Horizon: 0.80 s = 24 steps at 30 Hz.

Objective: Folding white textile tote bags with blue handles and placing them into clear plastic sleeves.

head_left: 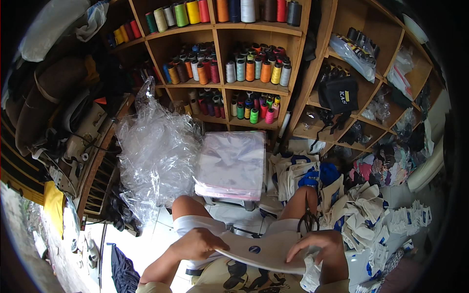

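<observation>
Across my lap lies a white cloth piece with a small round dark-blue emblem. My left hand is closed on the cloth's left edge, pinching it between thumb and curled fingers. My right hand is at the cloth's right end, its fingers stretched and apart, their tips touching the fabric. A pair of black-handled scissors lies on my right thigh, just beyond that hand, with its points toward the knee. Below the right hand is a crumpled white bit of fabric.
Ahead stands a stack of clear plastic packets, beside a heap of crumpled clear plastic. White-and-blue cloth pieces pile up at right. Wooden shelves hold thread spools. A sewing machine is at left.
</observation>
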### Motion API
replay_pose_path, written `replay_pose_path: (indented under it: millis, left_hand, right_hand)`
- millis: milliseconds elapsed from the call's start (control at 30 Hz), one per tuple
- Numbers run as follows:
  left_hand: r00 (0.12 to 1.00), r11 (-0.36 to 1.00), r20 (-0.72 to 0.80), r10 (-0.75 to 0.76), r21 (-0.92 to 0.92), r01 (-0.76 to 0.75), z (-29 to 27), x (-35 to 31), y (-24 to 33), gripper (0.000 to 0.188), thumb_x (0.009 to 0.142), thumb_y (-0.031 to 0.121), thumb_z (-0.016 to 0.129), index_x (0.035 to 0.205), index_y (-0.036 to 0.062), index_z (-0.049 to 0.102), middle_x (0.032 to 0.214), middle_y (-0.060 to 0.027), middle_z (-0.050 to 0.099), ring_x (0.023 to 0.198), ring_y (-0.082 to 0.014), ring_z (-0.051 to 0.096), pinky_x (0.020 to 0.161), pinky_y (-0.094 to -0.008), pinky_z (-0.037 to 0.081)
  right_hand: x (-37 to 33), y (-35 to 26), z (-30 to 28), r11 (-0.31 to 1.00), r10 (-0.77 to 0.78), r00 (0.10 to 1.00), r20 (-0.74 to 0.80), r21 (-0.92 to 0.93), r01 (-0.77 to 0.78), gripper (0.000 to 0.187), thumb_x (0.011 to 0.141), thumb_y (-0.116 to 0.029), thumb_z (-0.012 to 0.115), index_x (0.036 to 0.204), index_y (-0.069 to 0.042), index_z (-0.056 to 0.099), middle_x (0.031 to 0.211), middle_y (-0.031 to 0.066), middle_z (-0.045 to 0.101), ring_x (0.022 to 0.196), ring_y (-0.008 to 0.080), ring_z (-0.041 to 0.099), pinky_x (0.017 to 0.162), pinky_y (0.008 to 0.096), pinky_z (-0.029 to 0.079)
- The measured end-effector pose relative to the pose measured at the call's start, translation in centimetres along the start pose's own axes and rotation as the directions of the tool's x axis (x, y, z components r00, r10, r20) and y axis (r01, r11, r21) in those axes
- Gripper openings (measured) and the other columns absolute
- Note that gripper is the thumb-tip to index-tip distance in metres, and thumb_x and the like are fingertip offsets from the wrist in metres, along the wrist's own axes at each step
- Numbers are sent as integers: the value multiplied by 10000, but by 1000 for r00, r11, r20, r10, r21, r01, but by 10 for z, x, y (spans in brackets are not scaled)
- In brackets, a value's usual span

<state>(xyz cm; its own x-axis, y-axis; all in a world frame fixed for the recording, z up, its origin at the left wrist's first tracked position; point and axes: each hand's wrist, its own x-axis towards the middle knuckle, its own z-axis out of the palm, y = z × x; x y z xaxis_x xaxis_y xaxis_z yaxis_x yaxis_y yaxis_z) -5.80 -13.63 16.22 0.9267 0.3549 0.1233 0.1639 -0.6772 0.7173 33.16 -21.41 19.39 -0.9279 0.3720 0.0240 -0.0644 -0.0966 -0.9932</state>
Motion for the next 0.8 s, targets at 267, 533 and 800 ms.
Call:
replay_pose_path:
  millis: [267,533,800]
  left_hand:
    - [985,987,81,156,32,-159,-2,15,44,320,730,34,662,1033,127,702,918,-13,701,774,-218,655,682,-325,516]
    - [991,890,-137,7,-451,-69,4,-31,21,347,706,7,750,1044,59,692,1003,-76,701,956,-254,659,838,-344,512]
    - [852,827,-497,-165,-540,-155,36,-37,-38,449,664,178,853,1034,76,621,1197,-140,596,1241,-386,492,1089,-555,276]
  right_hand:
    - [81,149,-28,521,604,581,-546,-282,-806,890,749,-604,708,1338,22,477,1290,224,564,1183,327,560,975,350,439]
    - [92,132,-39,773,554,779,-295,-164,-612,623,787,-438,744,1216,-29,550,1149,175,622,1040,285,611,878,359,464]
    - [96,68,-45,719,336,834,-437,-452,-527,500,830,-188,679,1228,-67,400,1082,210,626,1023,342,625,825,416,469]
